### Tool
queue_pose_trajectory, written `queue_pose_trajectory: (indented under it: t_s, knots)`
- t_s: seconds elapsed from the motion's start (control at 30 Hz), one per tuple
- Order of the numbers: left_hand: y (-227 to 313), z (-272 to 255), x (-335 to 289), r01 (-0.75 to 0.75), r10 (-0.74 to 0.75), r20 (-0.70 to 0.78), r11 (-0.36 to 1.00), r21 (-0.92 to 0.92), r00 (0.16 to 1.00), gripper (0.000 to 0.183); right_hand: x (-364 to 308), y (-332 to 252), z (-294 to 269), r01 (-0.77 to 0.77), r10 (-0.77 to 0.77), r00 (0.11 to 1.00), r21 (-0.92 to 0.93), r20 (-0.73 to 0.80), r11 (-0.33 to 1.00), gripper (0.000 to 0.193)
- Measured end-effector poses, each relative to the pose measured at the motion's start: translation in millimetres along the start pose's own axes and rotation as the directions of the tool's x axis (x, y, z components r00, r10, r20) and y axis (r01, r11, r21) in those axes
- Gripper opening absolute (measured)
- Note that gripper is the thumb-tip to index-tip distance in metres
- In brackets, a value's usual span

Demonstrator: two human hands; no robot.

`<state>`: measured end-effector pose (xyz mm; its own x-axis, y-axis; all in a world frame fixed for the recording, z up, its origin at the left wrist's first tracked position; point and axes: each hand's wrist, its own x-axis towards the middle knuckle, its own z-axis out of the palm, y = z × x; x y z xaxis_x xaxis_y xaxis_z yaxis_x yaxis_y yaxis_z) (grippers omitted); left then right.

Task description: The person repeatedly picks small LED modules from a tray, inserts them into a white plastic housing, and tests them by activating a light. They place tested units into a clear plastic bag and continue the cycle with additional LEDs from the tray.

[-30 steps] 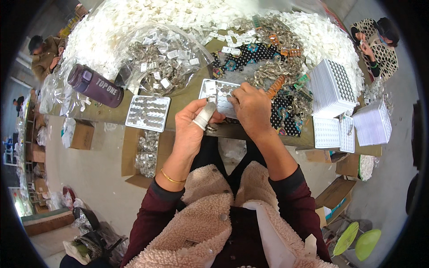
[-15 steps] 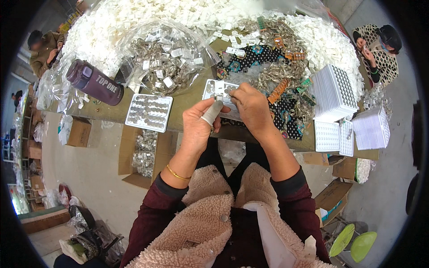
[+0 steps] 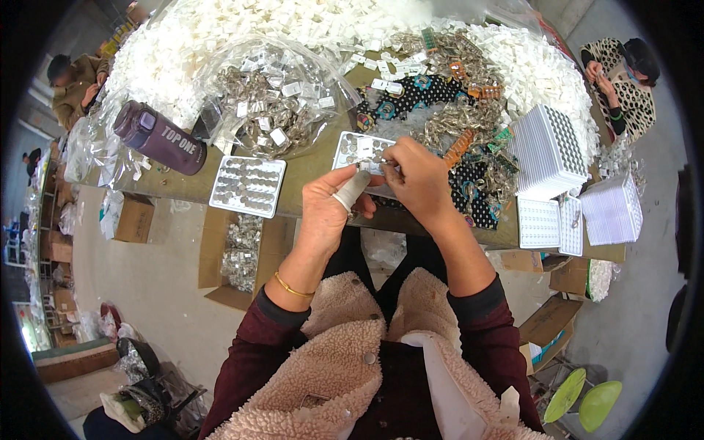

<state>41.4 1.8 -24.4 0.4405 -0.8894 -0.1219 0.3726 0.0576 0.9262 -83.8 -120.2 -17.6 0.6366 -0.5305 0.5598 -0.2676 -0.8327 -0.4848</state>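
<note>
My left hand point(image 3: 325, 202) wears a whitish cover on one digit and a gold-coloured bangle at the wrist. Its fingertips are closed on a small white plastic casing point(image 3: 364, 166). Right beside it, my right hand point(image 3: 419, 180) has its fingers pinched together against the casing; whatever lies between them is too small to make out. Just beyond the hands lies a white tray point(image 3: 339, 156) with round silver button cells, partly covered by my fingers. Further left, a second white tray point(image 3: 242, 210) carries rows of similar cells.
A purple bottle point(image 3: 161, 139) lies left of a clear bag point(image 3: 275, 110) of metal and white parts. White casings point(image 3: 183, 44) heap along the back. Metal pieces point(image 3: 455, 125) lie on dotted cloth, beside stacked trays point(image 3: 539, 150). Two people work at the far sides. Cardboard boxes point(image 3: 213, 249) stand below.
Both hands stay together over the near tray; the right fingers have shifted slightly and curled closer to the casing. The whole view has moved a little.
</note>
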Motion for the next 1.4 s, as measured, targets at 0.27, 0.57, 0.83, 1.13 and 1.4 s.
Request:
queue_pose_trajectory:
  t_s: [0.27, 0.57, 0.83, 1.13, 1.4]
  knots:
    - [-2, 11, -7, -0.026, 0.026, 0.048, 1.0, 0.002, 0.999, 0.021, -7, -11, -10, 0.036, -0.005, 0.996, 0.339, -0.093, 0.94, 0.021]
    - [-3, 12, -12, -0.073, 0.074, 0.0, 0.997, 0.038, 0.997, 0.021, -13, -15, -11, -0.073, 0.094, 0.995, 0.384, -0.036, 0.92, 0.02]
    - [-8, 14, -12, -0.122, 0.123, -0.02, 0.991, 0.054, 0.992, 0.022, -12, -14, -12, -0.053, 0.073, 0.996, 0.323, -0.051, 0.945, 0.016]
    - [-2, 11, -9, -0.046, 0.045, 0.024, 0.997, 0.067, 0.999, 0.018, -11, -14, -22, -0.126, 0.083, 0.991, 0.514, 0.106, 0.849, 0.009]
    - [-6, 9, -4, -0.025, 0.023, -0.043, 0.998, -0.05, 0.999, 0.012, -3, 16, -19, 0.019, -0.019, 0.995, -0.005, -0.093, 1.0, 0.006]
